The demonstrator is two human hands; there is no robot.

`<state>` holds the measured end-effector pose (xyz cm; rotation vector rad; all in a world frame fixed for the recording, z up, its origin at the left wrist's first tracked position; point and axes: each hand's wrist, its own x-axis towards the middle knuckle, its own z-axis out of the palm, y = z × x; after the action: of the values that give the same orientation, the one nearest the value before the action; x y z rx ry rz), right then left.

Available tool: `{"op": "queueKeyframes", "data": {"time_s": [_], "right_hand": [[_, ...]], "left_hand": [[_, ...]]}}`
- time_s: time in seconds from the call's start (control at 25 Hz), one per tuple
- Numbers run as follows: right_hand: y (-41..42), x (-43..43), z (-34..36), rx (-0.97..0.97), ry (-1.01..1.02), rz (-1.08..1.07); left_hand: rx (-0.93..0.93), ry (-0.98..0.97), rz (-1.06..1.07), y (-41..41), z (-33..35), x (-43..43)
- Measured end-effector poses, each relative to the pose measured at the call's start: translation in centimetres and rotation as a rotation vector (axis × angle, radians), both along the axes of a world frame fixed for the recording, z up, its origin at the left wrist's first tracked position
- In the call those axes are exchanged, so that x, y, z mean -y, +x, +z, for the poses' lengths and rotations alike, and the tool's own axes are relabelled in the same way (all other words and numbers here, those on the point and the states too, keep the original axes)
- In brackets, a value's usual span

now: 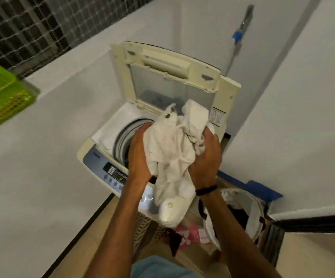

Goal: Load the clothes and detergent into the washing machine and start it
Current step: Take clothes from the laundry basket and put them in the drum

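Left hand (pixel 139 155) and right hand (pixel 205 159) clamped on either side of a bundle of white clothes (pixel 172 149), pressed together to keep loose ends from trailing; held just above the open drum (pixel 122 137) of the washing machine (pixel 98 157), far lid (pixel 162 77) raised, ready to drop in; more laundry waiting in the basket (pixel 257 203) near right; detergent not seen

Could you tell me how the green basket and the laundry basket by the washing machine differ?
The green basket is bright, boxy and perforated, set up on the ledge at left; the laundry basket is pale and round-rimmed, low on the floor at right. Clothes show only in the laundry basket. Both are open-topped.
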<state>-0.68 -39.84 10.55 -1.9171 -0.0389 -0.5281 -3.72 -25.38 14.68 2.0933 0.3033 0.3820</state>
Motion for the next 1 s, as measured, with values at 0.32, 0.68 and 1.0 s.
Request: {"op": "queueKeyframes", "data": {"time_s": [0.32,0.68,1.0], "right_hand": [[-0.1,-1.5,-9.2,-0.664,-0.702,0.37],[-5.7,16.2,-21.2,-1.175,-0.471,0.186],[-5.3,30.7,-45.3,-1.529,-0.332,0.124]], "left_hand": [[-0.702,0.253,0.062,-1.3,-8.2,-3.8],[-0.758,0.113,-0.33,-0.1,-15.7,15.7],[-1.127,0.099,-0.448,1.6,-39.8,29.5]]}}
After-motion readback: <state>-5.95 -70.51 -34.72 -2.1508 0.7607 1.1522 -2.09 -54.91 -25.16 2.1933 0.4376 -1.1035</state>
